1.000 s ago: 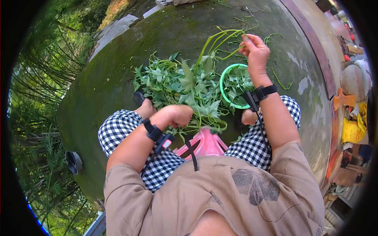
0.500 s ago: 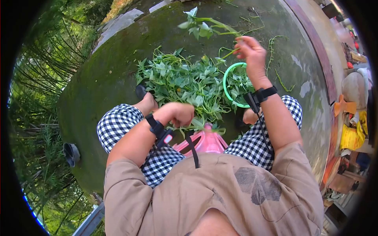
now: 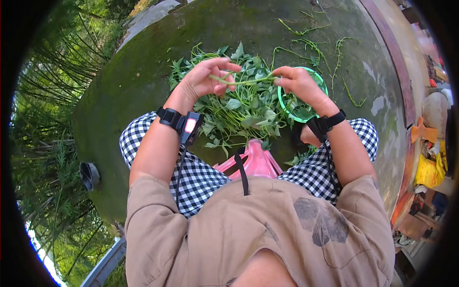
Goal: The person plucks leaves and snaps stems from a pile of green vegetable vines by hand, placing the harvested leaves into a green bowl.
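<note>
A green leafy stem (image 3: pixel 251 82) stretches between my two hands above the pile of cut greens. My right hand (image 3: pixel 301 83) pinches one end between thumb and fingertips. At the other end, my left hand (image 3: pixel 210 79) has its fingers loosely curled around the forked part. Under both hands lies the heap of leafy greens (image 3: pixel 234 105), with long stems and pointed leaves. Just below my right hand stands a round basket with a bright green rim (image 3: pixel 281 103), holding more leaves and partly covered by that hand.
A pink plastic piece (image 3: pixel 258 162) lies between my knees. Loose stripped stems (image 3: pixel 338 57) are scattered on the mossy concrete (image 3: pixel 129 95) at right. A dark pot (image 3: pixel 89 176) stands at the left edge beside the bushes. Yellow bags (image 3: pixel 429 167) and clutter line the far right.
My right hand has come down and inward with the stem from above the basket. My left hand has risen from near the pink piece to the stem's other end.
</note>
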A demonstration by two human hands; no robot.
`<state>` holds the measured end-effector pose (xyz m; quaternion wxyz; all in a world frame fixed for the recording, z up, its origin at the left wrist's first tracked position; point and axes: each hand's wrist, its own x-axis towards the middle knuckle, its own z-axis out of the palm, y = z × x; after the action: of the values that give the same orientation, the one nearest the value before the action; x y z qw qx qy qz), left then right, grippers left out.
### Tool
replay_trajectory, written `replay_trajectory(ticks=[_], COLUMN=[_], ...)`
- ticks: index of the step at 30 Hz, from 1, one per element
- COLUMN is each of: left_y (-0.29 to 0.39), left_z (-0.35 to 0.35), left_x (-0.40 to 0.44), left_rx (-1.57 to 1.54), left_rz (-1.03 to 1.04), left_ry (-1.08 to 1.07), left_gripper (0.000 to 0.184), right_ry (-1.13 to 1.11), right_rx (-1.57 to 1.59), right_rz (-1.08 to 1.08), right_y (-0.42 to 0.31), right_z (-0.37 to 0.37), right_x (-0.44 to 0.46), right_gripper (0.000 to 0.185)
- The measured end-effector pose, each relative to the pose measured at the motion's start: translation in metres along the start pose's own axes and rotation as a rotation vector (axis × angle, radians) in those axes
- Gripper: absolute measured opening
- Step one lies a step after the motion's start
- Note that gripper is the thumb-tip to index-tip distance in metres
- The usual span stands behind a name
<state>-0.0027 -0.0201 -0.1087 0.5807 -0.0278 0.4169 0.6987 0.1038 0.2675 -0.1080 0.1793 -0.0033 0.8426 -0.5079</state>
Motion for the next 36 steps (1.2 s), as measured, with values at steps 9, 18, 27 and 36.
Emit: replay_trajectory(ticks=[9, 18, 27, 36], left_y=[0.008, 0.021, 0.007, -0.034], left_z=[0.02, 0.061, -0.074, 0.076], left_x=[0.03, 0.039, 0.056, 0.056], left_rx=[0.561, 0.447, 0.27, 0.31], left_rz=[0.496, 0.561, 0.454, 0.435], left_ry=[0.544, 0.321, 0.991, 0.388], left_gripper=[0.048, 0.03, 0.017, 0.027], right_ry=[0.171, 0.074, 0.158, 0.318], right_rx=[0.409, 0.213, -0.116, -0.105], right_rz=[0.044, 0.033, -0.14, 0.177], right_y=[-0.001, -0.035, -0.043, -0.026], right_z=[-0.015, -0.004, -0.004, -0.004], right_x=[0.005, -0.004, -0.031, -0.013], right_gripper=[0.023, 0.03, 0.028, 0.032])
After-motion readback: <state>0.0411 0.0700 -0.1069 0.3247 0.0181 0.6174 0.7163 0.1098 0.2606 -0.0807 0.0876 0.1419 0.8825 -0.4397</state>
